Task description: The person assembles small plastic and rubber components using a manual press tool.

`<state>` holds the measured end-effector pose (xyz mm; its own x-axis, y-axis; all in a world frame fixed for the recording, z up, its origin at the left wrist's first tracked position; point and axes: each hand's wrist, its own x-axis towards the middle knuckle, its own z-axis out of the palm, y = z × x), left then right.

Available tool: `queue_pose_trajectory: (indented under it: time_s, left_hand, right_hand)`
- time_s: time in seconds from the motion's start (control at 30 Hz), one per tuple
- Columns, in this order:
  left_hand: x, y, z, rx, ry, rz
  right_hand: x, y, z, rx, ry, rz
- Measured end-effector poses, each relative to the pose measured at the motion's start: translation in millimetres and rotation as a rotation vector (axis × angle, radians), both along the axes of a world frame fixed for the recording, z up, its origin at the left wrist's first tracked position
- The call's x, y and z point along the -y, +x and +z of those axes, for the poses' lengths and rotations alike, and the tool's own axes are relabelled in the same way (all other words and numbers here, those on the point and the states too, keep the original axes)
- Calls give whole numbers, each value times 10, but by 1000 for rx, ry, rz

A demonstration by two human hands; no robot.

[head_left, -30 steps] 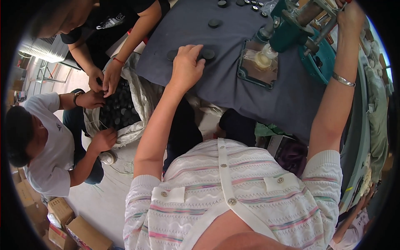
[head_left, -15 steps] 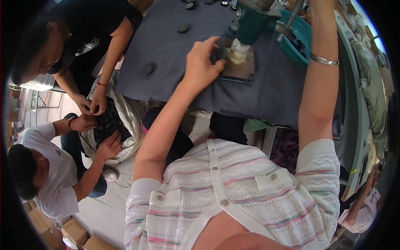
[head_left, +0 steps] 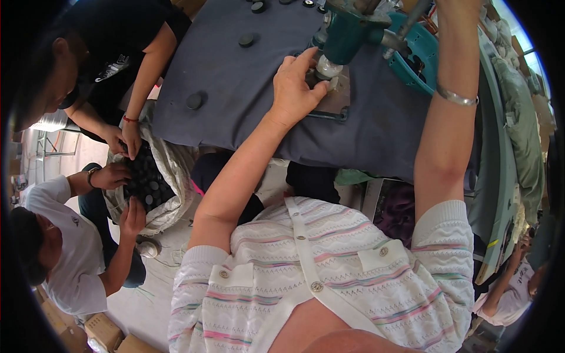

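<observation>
My left hand reaches to the foot of a green hand press. Its thumb and index finger curve round a dark round cap, mostly hidden by the fingers, beside the pale translucent press head. Under the head is a flat base plate. My right forearm, with a silver bangle, stretches up past the press. The upper edge cuts off that hand, so its fingers do not show. Loose black caps lie on the grey cloth left of my left hand.
A teal basket with dark pieces stands right of the press. Grey cloth covers the table. At left, two people's hands work over an open white sack of black caps. Cardboard boxes stand on the floor at lower left.
My left hand has brought the cap closer in to the press head. The view has shifted slightly. At the sack, the lower person's hand has moved left.
</observation>
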<state>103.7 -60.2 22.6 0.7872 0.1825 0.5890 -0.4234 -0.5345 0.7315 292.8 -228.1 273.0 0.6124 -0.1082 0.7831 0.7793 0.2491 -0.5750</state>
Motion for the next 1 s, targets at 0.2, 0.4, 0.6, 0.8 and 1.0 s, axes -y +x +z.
queue_pose_trajectory:
  time_s: [0.2,0.4,0.6,0.8,1.0]
  left_hand:
    - [-82,-17,-40,-21,-12,16]
    - [-66,18,-62,-30,-8,-13]
    - [-102,16,-48,53,59,6]
    - [-165,-17,-54,31,-1,12]
    - [-46,-47,46,39,28,-10]
  right_hand:
    - [4,-1115,-419,178,-21,133]
    - [130,-2079,-770,352,-50,222]
    - [234,-2749,-1970,275,-273,-142]
    - [189,-2551,-1777,339,-319,-43]
    - [282,-2189,-681,252,-209,151]
